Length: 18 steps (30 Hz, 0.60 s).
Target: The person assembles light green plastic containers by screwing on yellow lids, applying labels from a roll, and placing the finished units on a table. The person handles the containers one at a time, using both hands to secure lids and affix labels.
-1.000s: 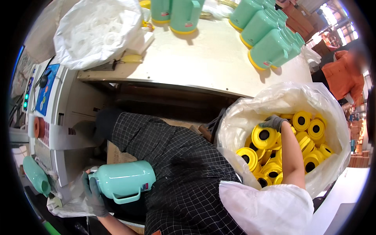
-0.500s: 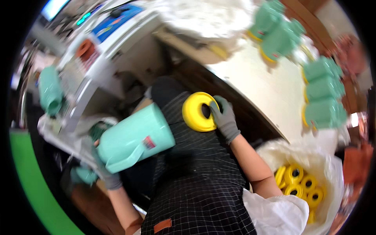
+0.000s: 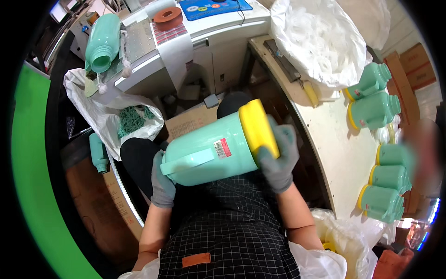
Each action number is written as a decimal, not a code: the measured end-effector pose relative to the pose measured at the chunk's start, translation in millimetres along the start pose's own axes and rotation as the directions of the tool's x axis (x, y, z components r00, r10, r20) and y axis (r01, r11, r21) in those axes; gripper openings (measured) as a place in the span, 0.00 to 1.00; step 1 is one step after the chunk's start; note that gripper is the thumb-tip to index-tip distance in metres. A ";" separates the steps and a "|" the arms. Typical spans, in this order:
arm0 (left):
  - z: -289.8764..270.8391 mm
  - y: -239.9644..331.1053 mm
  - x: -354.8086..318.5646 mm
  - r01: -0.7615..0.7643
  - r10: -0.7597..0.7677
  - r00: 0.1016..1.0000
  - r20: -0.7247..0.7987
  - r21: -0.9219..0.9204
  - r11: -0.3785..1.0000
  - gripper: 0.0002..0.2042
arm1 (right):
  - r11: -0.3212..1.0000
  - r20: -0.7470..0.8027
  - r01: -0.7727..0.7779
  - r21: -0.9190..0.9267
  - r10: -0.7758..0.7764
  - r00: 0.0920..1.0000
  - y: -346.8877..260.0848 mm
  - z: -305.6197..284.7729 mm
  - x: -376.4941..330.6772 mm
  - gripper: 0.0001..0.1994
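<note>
White worktable (image 3: 320,149) at 3 o'clock. Checked apron (image 3: 227,228) at 6. Green jug (image 3: 204,139) at centre, tilted on its side. Yellow base (image 3: 258,128) against its 2-o'clock end, seating unclear. Right hand (image 3: 282,158) gripping base; left hand (image 3: 162,183) holding jug at 8.

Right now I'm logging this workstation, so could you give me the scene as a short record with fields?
left hand: gray-gloved, holding the narrower end of the green jug
right hand: gray-gloved, gripping the yellow base at the jug's other end
jug pose: on its side above the lap, handle toward the person
base fit: against the jug; whether fully fixed, cannot tell
right-hand table: at least five jugs with yellow bottoms, white bag of whitish parts
left side: bag with green scraps
</note>
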<state>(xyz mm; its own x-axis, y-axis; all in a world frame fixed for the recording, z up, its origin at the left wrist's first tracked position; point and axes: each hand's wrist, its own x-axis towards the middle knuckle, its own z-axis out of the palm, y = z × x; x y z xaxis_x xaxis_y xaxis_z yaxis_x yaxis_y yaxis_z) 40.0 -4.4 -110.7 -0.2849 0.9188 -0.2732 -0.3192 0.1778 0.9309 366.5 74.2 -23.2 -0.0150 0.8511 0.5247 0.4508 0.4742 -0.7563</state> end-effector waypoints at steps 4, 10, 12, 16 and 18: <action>7.6 -5.6 -5.3 0.085 -0.090 0.996 -0.026 -0.146 0.986 0.17 | 0.980 0.055 0.188 0.071 -0.192 0.980 -2.9 8.4 -15.3 0.32; 10.9 -3.9 -9.0 -0.051 0.046 0.987 -0.152 -0.031 0.998 0.17 | 0.995 0.043 0.071 0.068 -0.074 0.996 -11.2 8.4 -25.5 0.29; 11.7 8.3 -12.4 -0.414 0.445 0.895 0.038 0.445 0.794 0.17 | 0.995 0.007 -0.017 0.096 0.016 1.000 -16.7 11.6 -25.3 0.29; 27.2 45.9 -16.2 -0.283 0.367 0.914 -0.175 0.374 0.883 0.19 | 0.942 -0.062 -0.165 0.292 0.190 0.980 -18.7 11.9 -22.7 0.28; 32.4 66.0 -17.7 -0.344 0.414 0.898 -0.150 0.348 0.872 0.19 | 0.893 -0.146 -0.166 0.417 0.246 0.958 -15.8 12.1 -25.3 0.27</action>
<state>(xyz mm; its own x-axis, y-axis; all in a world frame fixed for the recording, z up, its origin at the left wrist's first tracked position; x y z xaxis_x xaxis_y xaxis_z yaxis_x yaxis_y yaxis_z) 53.3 2.4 -36.6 -0.5231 0.8459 0.1038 0.1338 -0.0388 0.9902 348.9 47.9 -29.3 0.2265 0.8995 0.3737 0.0328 0.3764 -0.9259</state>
